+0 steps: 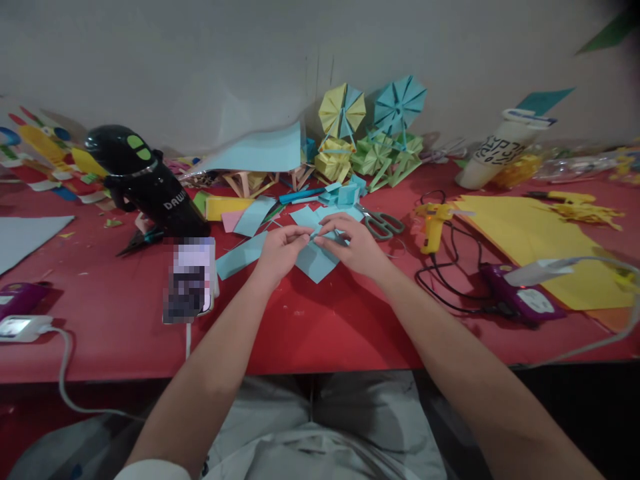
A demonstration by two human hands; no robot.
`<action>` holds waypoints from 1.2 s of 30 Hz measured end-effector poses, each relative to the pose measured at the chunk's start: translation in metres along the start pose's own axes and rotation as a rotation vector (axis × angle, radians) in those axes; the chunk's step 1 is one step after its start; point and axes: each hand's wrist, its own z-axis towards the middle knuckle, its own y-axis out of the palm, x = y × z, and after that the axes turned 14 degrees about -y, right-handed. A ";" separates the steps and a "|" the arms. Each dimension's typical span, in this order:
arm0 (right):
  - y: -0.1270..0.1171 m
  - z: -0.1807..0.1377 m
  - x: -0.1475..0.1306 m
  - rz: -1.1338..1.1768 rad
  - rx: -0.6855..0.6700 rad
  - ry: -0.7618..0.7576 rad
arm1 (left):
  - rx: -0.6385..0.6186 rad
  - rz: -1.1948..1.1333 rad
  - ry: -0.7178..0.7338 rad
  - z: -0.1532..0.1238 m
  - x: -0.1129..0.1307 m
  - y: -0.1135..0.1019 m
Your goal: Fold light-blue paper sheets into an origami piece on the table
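Observation:
Both of my hands meet over the red table [320, 327], pinching a light blue square of paper [316, 261]. My left hand [281, 251] grips its upper edge from the left, thumb and fingers pressed together. My right hand [350, 245] pinches the same edge from the right, fingers curled over the fold. More light blue paper pieces [253, 217] lie scattered just behind the hands. Grey-handled scissors [381, 223] rest right of my right hand.
A black heat gun [145, 183] stands at left above a phone [190, 280] on a cable. A yellow glue gun [433, 223], purple power strip [520, 300], yellow sheets [535, 240] and a white glue bottle [495, 155] lie right. Folded paper umbrellas [370, 133] stand by the wall.

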 end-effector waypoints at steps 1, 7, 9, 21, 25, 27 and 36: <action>0.000 0.000 0.000 -0.006 -0.002 -0.005 | 0.000 0.002 0.004 0.000 0.000 0.000; 0.001 -0.001 0.002 -0.025 0.022 -0.046 | -0.004 0.016 0.033 -0.002 0.002 0.001; 0.002 -0.001 0.003 -0.030 0.021 -0.058 | -0.003 0.014 0.034 -0.003 0.002 0.002; 0.001 -0.002 0.006 -0.037 0.016 -0.022 | 0.003 0.112 0.052 -0.004 0.004 0.000; -0.002 -0.001 0.008 -0.030 0.001 -0.023 | 0.024 0.151 0.071 -0.005 0.005 0.000; -0.005 -0.001 0.009 -0.048 -0.017 -0.032 | 0.034 0.169 0.078 -0.005 0.005 0.000; -0.009 -0.001 0.008 -0.033 -0.056 0.047 | 0.062 0.254 0.077 -0.005 0.006 0.000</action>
